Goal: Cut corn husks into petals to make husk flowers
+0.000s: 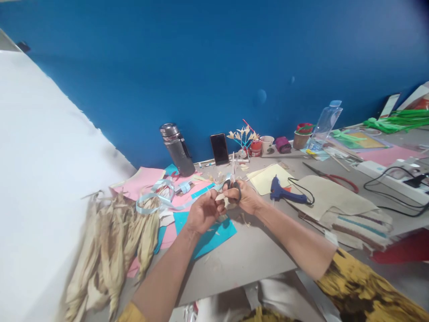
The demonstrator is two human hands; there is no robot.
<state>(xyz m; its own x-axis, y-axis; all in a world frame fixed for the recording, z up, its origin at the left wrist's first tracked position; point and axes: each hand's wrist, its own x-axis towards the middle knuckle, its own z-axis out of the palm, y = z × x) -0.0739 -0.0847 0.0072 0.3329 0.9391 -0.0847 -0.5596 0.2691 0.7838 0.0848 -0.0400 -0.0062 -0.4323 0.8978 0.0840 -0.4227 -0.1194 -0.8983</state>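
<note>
My left hand [205,211] is closed in a pinch on a small pale piece of corn husk [220,197], above a blue paper sheet [214,237]. Close beside it, my right hand [247,197] has its fingers through the dark handles of a pair of scissors [233,172], whose blades point up and away from me. The fingertips of both hands nearly meet around the pale piece, so part of it is hidden. Small husk scraps [245,220] lie on the table near my right wrist.
Dried corn husks [110,250] hang over the table's left side. A light blue ribbon [147,205], thermos [179,152], phone [219,150] and husk flowers [246,136] stand or lie farther back. To the right are a blue glue gun [284,192], pliers [335,178], plastic bottle [323,127] and power strip [395,179].
</note>
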